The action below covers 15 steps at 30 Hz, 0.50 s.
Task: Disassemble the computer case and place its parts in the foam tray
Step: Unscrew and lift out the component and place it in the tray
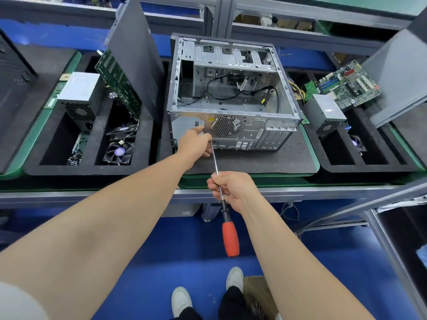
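two hands on one screwdriver [216, 166] right now. my left hand [195, 140] curls round the tip end and pinches it against the rear panel [249, 135] of the computer case [231, 88], just beside the fan grille [226, 127]. whether a screw sits under those fingers, i cannot tell. my right hand [232, 190] grips the bare shaft, not the red handle [230, 239], which hangs free below my fist. that's the worry: turning from the thin shaft gives a weak, wobbly drive, so the tip may skip out and jab my left fingers or chew up a screw head. a loosened screw could also roll off the mat [254, 160] and drop to the floor. the case lies open on that mat, and the foam tray [92, 168] to my left, just beside it, holds a power supply [78, 93] and fans [120, 151].
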### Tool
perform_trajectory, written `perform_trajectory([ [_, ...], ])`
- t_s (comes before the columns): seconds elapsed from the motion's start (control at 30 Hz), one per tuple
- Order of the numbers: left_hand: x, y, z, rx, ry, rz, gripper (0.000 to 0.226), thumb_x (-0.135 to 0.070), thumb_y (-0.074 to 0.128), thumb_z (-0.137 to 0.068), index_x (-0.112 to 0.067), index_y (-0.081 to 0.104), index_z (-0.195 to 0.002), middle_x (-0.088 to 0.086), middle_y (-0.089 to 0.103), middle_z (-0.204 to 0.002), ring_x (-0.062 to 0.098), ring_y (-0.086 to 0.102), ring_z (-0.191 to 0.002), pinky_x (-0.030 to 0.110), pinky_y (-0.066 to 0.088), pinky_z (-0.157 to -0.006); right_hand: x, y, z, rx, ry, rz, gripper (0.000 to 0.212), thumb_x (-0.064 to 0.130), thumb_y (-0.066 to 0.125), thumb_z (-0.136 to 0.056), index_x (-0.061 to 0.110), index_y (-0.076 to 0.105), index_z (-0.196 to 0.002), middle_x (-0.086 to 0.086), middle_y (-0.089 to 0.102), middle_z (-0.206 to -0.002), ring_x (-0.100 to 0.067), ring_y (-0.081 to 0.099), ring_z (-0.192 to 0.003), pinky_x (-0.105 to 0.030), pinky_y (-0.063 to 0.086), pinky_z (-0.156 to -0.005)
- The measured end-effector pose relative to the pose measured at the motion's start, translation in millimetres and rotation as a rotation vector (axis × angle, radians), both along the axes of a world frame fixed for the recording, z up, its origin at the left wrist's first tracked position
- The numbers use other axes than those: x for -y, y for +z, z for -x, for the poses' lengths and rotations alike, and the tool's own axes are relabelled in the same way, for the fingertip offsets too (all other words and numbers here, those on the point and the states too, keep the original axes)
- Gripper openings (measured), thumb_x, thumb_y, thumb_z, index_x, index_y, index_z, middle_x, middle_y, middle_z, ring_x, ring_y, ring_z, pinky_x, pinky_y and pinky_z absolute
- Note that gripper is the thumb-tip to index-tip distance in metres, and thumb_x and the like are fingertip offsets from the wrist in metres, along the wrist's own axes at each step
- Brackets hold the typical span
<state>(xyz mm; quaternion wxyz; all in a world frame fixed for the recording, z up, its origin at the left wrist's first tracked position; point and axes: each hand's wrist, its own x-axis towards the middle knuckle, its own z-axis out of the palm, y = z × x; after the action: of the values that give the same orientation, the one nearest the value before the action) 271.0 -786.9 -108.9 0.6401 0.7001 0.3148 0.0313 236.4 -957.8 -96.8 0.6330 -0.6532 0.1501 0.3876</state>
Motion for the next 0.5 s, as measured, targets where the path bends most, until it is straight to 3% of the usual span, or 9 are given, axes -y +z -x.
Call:
perform_trajectory([
  [0.1,-1,-2,3,0.060,0.053,0.185,0.054,0.001,0.056,-0.098,-0.013,0.048,-0.149,0.016,0.072,-0.104,0.032,0.076,-0.092,0.037,0.064,-0.077,-2,-2,1,0.007,0.005,0.013,0.008,0.000,0.074,-0.095,-0.001,0.074,-0.103,-0.015,0.079,-0.083,-0.018,0.075,-0.065,-0.027,0.059,-0.054],
  [0.23,1,6,0,0.092,0.175,0.529,0.055,0.013,0.051,-0.096,-0.008,0.049,-0.147,0.018,0.070,-0.113,0.030,0.073,-0.099,0.030,0.063,-0.075,-2,-3,1,0.039,0.014,0.035,0.009,0.000,0.074,-0.094,-0.001,0.072,-0.103,-0.017,0.078,-0.082,-0.020,0.075,-0.065,-0.029,0.060,-0.056],
  [0.4,5,12,-4,0.060,0.246,0.654,0.050,0.014,0.044,-0.098,-0.009,0.057,-0.141,0.017,0.070,-0.118,0.027,0.071,-0.103,0.029,0.062,-0.076,-3,-5,0,0.057,0.024,0.061,0.010,0.000,0.074,-0.095,0.001,0.072,-0.104,-0.016,0.079,-0.081,-0.021,0.075,-0.066,-0.031,0.061,-0.058],
  [0.5,11,12,-4,0.077,0.305,0.700,0.044,0.010,0.044,-0.099,-0.007,0.058,-0.138,0.017,0.070,-0.106,0.028,0.071,-0.101,0.027,0.062,-0.070,-1,-8,1,0.059,0.035,0.065,0.012,0.001,0.074,-0.095,0.001,0.071,-0.106,-0.014,0.079,-0.081,-0.020,0.075,-0.065,-0.032,0.061,-0.058],
])
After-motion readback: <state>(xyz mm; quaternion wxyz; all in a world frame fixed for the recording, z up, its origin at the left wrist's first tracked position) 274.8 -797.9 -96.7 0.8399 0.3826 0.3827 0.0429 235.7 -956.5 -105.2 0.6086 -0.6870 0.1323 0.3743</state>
